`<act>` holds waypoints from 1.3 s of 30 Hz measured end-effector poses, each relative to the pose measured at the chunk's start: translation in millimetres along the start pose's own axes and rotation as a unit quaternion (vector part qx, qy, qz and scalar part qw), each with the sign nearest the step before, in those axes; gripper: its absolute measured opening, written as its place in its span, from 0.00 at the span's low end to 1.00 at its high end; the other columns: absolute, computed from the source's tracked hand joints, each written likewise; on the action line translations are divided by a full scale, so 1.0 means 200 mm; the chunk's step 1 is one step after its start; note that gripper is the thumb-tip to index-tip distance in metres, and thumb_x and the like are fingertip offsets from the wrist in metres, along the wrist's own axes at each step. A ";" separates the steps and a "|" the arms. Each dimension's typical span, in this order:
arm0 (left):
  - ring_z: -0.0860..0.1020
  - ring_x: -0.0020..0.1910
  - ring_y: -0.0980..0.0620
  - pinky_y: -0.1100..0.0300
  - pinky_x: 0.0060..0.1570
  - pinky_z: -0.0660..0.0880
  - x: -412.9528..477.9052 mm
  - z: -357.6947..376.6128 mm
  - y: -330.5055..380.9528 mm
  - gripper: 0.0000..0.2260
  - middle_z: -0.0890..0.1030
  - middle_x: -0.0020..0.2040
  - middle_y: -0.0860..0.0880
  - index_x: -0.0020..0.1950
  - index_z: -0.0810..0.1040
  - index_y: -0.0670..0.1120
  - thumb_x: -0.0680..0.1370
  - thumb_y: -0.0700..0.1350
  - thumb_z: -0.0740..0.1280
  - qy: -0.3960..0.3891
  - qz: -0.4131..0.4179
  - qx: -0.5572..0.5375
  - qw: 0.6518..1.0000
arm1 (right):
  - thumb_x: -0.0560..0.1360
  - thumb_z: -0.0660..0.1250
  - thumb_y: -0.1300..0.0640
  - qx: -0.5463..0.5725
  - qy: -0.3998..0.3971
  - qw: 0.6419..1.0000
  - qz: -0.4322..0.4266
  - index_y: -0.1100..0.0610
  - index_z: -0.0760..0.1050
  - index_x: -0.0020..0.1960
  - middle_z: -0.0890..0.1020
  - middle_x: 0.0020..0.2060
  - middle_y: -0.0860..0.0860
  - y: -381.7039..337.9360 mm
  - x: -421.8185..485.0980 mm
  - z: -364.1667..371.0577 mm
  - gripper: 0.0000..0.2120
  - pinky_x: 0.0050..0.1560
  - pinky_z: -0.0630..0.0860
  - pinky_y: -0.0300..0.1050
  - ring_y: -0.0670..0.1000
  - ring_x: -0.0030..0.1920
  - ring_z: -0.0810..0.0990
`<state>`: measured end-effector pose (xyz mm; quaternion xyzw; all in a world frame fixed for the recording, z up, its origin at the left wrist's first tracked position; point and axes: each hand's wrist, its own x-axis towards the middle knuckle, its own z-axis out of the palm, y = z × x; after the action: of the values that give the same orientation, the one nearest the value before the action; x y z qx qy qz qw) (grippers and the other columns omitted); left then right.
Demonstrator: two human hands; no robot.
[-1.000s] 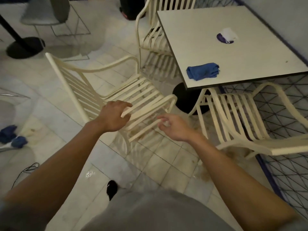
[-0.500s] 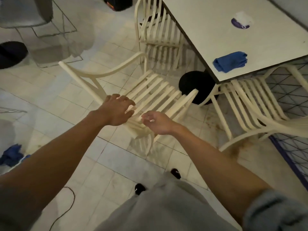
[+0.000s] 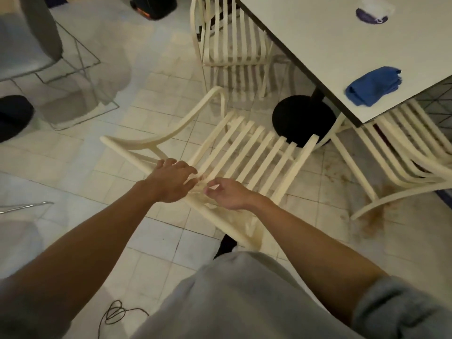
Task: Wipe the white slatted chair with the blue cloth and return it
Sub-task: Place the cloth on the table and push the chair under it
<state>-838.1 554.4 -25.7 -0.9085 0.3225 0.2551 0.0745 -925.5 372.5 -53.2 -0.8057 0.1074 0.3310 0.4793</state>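
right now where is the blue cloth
In the head view, the blue cloth lies on the right, on the white table near its front corner, beyond the slatted chair.

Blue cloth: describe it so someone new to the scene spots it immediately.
Find the white square table at upper right, beyond the centre white slatted chair. The blue cloth lies crumpled near the table's closest corner. It is the only blue thing on the tabletop; the other item, a white-and-purple object, sits farther back.
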 end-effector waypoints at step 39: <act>0.74 0.31 0.50 0.59 0.30 0.65 0.26 0.11 -0.77 0.40 0.74 0.30 0.52 0.32 0.79 0.49 0.76 0.70 0.35 0.169 0.266 0.071 0.946 | 0.71 0.38 0.26 -0.174 0.352 0.867 0.305 0.52 0.80 0.37 0.76 0.31 0.50 -0.39 0.22 0.53 0.41 0.41 0.74 0.48 0.53 0.34 0.76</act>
<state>-716.8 653.3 -74.8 -0.8121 0.5773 0.0845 0.0125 -899.7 508.0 -60.6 -0.8661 0.4505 0.1683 0.1365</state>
